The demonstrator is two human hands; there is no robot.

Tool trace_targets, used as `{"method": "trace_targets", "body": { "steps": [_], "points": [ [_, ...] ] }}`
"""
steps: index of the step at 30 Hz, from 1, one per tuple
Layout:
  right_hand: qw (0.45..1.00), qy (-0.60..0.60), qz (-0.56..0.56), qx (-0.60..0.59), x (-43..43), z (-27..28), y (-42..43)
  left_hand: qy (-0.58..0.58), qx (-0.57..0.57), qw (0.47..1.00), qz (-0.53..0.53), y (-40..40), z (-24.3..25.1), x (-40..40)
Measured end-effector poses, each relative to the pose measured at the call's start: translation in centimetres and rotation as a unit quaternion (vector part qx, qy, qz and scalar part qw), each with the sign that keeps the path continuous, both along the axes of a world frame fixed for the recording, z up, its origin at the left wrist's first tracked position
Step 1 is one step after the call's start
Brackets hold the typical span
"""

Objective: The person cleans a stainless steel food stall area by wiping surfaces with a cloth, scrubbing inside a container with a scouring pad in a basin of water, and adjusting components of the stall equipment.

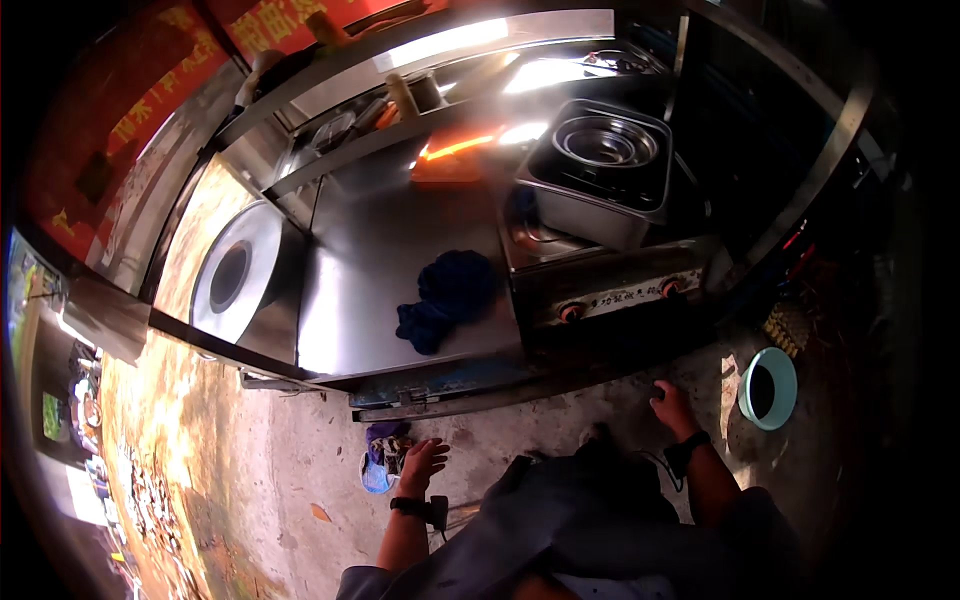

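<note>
My left hand (425, 461) hangs in front of a stainless steel cart, its fingers slightly apart and holding nothing. My right hand (675, 411) is farther right over the floor, fingers half curled with nothing visible in them. Both wrists wear dark straps. A crumpled dark blue cloth (454, 289) lies on the steel worktop (375, 225). Right of it, a deep rectangular steel pan (592, 217) sits slightly skewed over a recess, with round steel rings or a bowl (606, 141) in its top. Below are a left knob (571, 313) and a right knob (671, 287), both reddish.
An orange item (448, 161) rests at the worktop's back. A metal rail (360, 161) crosses behind it, and a round metal disc (259, 300) is at the left. On the concrete floor (315, 450) stand a pale teal bucket (785, 397) and a bundle of cloths (386, 454).
</note>
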State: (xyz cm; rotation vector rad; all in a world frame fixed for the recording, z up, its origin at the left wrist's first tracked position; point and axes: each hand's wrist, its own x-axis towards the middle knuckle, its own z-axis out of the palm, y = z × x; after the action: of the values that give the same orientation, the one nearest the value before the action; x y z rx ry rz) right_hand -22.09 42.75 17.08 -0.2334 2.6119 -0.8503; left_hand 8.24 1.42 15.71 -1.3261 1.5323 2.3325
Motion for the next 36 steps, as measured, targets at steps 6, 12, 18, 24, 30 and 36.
{"method": "trace_targets", "body": {
  "steps": [6,12,18,24,30,36],
  "points": [
    [0.984,0.002,-0.179,-0.019,3.1,-2.5,13.1,-0.016,0.139,0.989,0.057,0.0,-4.1,1.1],
    [0.911,-0.073,-0.388,-0.118,6.6,-1.1,23.8,-0.054,0.021,0.995,-0.081,1.9,-6.3,-0.5],
    [0.809,0.173,-0.541,-0.150,-0.9,-0.1,30.8,-0.117,-0.041,0.992,0.011,2.8,-0.9,-2.6],
    [0.817,0.061,-0.453,-0.352,-2.4,-7.2,41.0,-0.091,-0.103,0.990,-0.013,7.0,4.1,-6.7],
    [0.889,-0.140,-0.330,-0.285,-3.3,-4.5,22.2,-0.049,-0.085,0.990,0.097,8.6,2.3,0.3],
    [0.971,-0.079,-0.054,-0.218,-7.2,-1.9,11.7,0.006,-0.132,0.977,0.165,4.4,4.1,1.1]
  ]
}}
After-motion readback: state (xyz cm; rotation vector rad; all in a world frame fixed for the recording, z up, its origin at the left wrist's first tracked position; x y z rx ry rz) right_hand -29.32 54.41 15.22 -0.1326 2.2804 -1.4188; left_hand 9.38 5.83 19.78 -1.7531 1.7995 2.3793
